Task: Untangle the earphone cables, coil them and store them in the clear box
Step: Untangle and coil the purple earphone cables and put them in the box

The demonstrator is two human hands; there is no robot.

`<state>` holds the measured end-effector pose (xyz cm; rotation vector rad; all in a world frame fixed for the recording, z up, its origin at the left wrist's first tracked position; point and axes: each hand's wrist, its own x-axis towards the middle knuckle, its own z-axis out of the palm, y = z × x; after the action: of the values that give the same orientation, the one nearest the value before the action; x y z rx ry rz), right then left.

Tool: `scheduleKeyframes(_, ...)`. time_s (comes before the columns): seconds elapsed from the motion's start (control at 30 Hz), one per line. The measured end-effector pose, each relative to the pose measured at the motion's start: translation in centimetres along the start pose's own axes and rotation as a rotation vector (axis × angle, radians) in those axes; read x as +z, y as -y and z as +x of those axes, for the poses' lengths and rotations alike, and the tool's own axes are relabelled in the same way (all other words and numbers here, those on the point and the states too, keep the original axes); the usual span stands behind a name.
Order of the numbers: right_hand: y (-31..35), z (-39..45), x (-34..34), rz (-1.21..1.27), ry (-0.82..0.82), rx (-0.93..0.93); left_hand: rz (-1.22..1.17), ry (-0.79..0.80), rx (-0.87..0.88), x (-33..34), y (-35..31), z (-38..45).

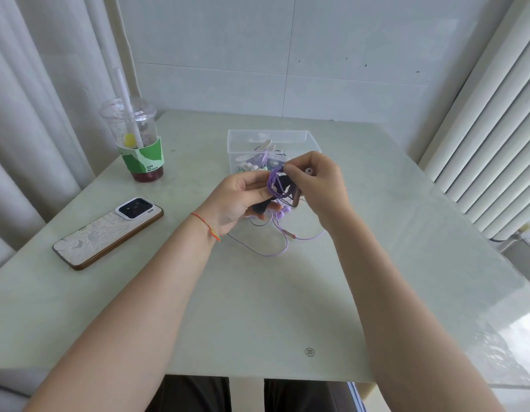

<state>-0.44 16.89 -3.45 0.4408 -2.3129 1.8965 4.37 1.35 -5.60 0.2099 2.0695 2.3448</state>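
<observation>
Thin purple earphone cable, half coiled, held above mid-counter: left hand pinches the loops, right hand grips a strand. Coiling under way; next, the trailing slack, then the clear plastic box just behind.

The surface in front of me is pale green and glossy, with a small round mark printed near my edge. A phone lies face down on my left, its patterned white case and camera block upward. Beyond it, toward the far left corner, stands a plastic cup with a domed lid, a straw, a green sleeve and a little dark red drink at the bottom. A clear box sits near the middle, open on top. A loop of purple cable trails on the surface just in front of the box.
</observation>
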Motion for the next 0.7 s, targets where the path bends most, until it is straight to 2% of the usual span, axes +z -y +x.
scheduleKeyframes(0.13,-0.3,0.1,-0.8,0.292,0.166,0.169,0.019,0.041,0.004,-0.1,0.0,0.0)
scheduleKeyframes(0.23,-0.3,0.1,-0.9,0.336,0.177,0.187,0.013,0.081,0.004,-0.1,-0.3,-0.1)
scheduleKeyframes(0.3,-0.3,0.1,-0.7,0.27,0.134,0.149,0.021,0.068,-0.001,-0.1,-0.4,0.0)
scheduleKeyframes(0.4,-0.4,0.0,-0.2,0.002,0.016,0.01,0.063,-0.018,-0.006,0.1,-0.1,0.2)
scheduleKeyframes(0.53,-0.9,-0.3,0.6,-0.205,-0.024,-0.099,0.1,-0.09,-0.014,0.0,0.5,0.6)
scheduleKeyframes(0.7,-1.4,-0.3,0.3,-0.286,-0.045,-0.129,0.123,-0.032,-0.007,0.8,0.6,0.6)
